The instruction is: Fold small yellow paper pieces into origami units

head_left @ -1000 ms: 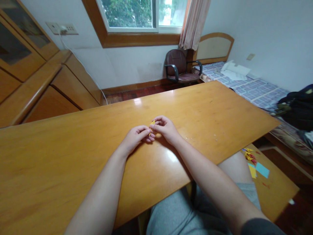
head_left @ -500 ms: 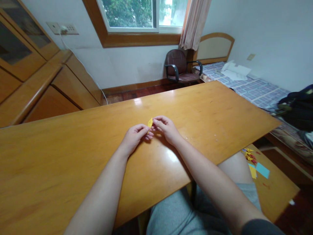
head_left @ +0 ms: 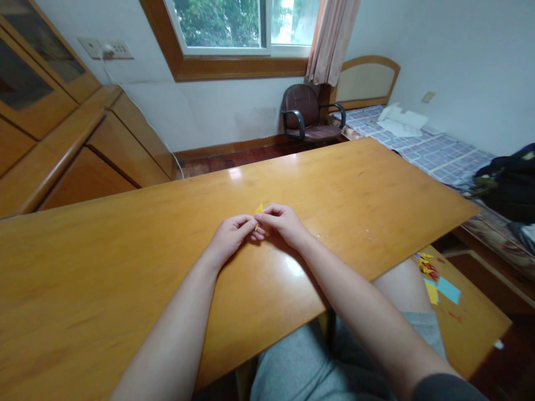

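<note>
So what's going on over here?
A person is holding a small yellow piece, apparently folded paper, between the fingertips of the left hand and right hand, just above a wooden table. To the right, on a lower wooden surface, lie a cluster of small yellow and red pieces and a light blue sheet. The fingers hide part of the held piece.

"What's at the back?"
"A window [head_left: 228, 51] in a brown frame [head_left: 234, 68], trees [head_left: 225, 22] outside, and a pink curtain [head_left: 332, 42] at its right edge."
"Below it?"
"White wall [head_left: 213, 106], dark reddish floor [head_left: 209, 166], and a maroon chair [head_left: 304, 106] beneath the curtain."
"Left side?"
"A wooden cabinet [head_left: 112, 147]; a white cord [head_left: 146, 118] runs down from the socket [head_left: 122, 50]."
"Right?"
"A bed [head_left: 365, 86] with a checked cover [head_left: 443, 150]. The worktop [head_left: 125, 250] catches bright glare [head_left: 236, 174]."
</note>
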### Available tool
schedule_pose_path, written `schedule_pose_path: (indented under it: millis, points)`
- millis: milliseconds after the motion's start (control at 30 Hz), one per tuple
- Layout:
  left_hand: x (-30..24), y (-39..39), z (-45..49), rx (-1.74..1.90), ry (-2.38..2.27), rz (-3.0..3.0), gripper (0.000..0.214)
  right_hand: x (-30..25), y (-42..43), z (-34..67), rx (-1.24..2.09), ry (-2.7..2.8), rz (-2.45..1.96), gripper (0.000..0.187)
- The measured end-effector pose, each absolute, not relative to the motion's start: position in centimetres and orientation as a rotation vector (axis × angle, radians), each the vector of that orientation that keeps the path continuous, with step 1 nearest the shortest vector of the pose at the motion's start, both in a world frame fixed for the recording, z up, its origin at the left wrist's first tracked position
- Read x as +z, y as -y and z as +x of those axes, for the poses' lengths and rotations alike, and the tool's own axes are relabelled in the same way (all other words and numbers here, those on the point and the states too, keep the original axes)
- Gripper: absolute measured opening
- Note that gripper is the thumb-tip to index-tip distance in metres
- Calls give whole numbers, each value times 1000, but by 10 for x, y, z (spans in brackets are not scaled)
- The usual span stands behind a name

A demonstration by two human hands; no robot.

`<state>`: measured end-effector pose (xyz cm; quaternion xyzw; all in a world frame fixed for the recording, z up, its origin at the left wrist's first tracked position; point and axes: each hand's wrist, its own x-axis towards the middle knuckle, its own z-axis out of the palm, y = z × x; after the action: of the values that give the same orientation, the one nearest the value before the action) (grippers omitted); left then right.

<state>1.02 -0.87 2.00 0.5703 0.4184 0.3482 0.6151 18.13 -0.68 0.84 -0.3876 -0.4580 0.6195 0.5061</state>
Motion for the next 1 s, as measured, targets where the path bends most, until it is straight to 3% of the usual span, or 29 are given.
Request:
schedule_pose_path:
  millis: [433, 1000]
  points:
    - [21, 8, 9, 755, -962, 1295, 37, 7, 8, 180, 1326, 1204, -1031, 31]
    - [23, 12, 11, 781, -982, 1303, 36, 7, 7, 180, 1381, 1102, -983, 31]
